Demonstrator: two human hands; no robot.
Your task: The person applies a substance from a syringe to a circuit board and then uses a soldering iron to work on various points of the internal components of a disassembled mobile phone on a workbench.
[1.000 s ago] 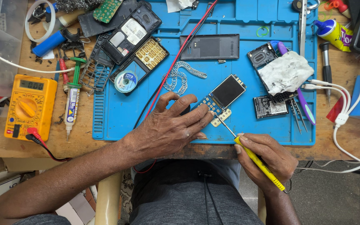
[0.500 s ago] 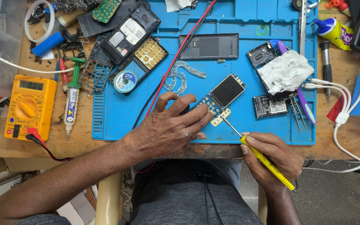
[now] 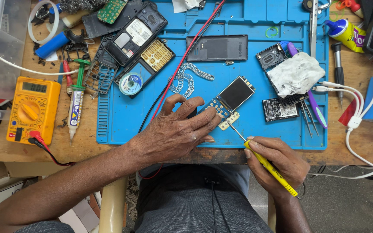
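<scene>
The left hand point(image 3: 175, 133) lies flat, fingers spread, pinning the small blue phone circuit board with its dark screen point(image 3: 229, 98) to the blue silicone work mat point(image 3: 255, 129). The right hand point(image 3: 277, 162) pinches a yellow-handled screwdriver point(image 3: 269, 167), tip angled onto the board's lower edge.

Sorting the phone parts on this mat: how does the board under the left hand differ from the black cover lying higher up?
The board is bare, with a dark screen and blue keypad contacts; the cover is plain black. The board lies tilted under the left hand, with the screwdriver tip at it; the cover lies level, untouched. Both rest on the blue mat.
</scene>
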